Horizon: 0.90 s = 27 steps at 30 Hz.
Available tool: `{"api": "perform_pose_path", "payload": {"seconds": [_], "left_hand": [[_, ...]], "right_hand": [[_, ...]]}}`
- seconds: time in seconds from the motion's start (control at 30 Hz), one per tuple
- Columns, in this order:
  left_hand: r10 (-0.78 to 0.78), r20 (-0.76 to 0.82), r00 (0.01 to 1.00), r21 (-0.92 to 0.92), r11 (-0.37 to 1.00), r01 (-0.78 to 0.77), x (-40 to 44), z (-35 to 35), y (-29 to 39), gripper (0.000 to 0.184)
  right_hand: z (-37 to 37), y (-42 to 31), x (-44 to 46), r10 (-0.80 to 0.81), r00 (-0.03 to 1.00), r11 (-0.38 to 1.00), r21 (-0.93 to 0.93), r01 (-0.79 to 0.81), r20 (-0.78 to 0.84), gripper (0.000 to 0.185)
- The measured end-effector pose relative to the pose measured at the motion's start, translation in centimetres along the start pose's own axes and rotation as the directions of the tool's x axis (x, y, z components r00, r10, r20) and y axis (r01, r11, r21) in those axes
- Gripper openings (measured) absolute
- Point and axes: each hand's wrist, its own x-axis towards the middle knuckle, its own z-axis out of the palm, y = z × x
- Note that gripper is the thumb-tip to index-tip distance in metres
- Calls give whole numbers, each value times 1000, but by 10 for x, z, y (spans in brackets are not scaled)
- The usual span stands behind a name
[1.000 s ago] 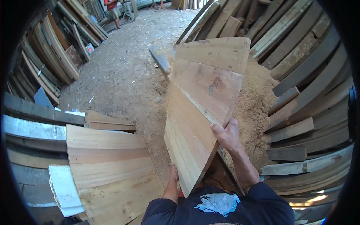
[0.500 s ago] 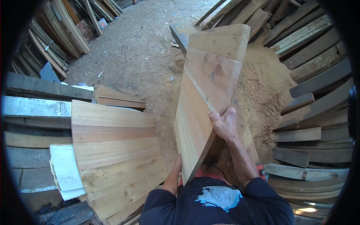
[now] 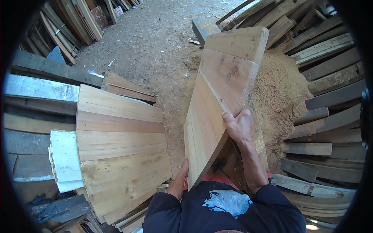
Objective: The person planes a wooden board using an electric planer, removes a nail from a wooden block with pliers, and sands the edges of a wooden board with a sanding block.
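Observation:
A large wooden panel (image 3: 208,112), made of several boards joined edge to edge, is tilted up in front of my body. My right hand (image 3: 239,125) is closed over its right edge, thumb on the near face and the other fingers curled. At the lower left edge my left hand (image 3: 182,173) grips the same panel, its fingers mostly hidden behind the wood. The panel's far end rises over a dark beam (image 3: 205,31). To my left lies a second joined-board panel (image 3: 122,145), flat on a stack, touched by neither hand.
Sawdust (image 3: 281,89) is heaped on the ground right of the held panel. Stacked planks (image 3: 338,105) line the right side, and more timber (image 3: 42,112) lies at left. A white board (image 3: 67,161) sticks out beside the flat panel. Upright boards (image 3: 74,19) stand far left.
The view has shifted, so the flat panel sits higher in the frame and the far ground lies further right. Both hands keep their hold on the tilted panel, whose pose is nearly the same.

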Motion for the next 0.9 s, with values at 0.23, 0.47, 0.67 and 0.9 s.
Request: {"api": "perform_pose_path", "payload": {"seconds": [0.23, 0.47, 0.67, 0.9], "left_hand": [[28, -22, 999, -11, 1000, -28, 17, -2, -12, 84], [32, -55, 998, -2, 999, -32, 47, 50, 23, 87], [-35, -56, 998, -21, 999, 34, 71, 64, 10, 89], [-101, -47, 994, -61, 993, 98, 99, 98, -21, 92]], "right_hand": [[7, -1, 9, -26, 999, 998, 61, 23, 40, 34], [35, 18, 60, -231, 973, 969, 94, 229, 11, 30], [75, 35, 71, -162, 978, 983, 109, 148, 129, 22], [121, 84, 92, -156, 976, 986, 82, 145, 151, 24]]}}
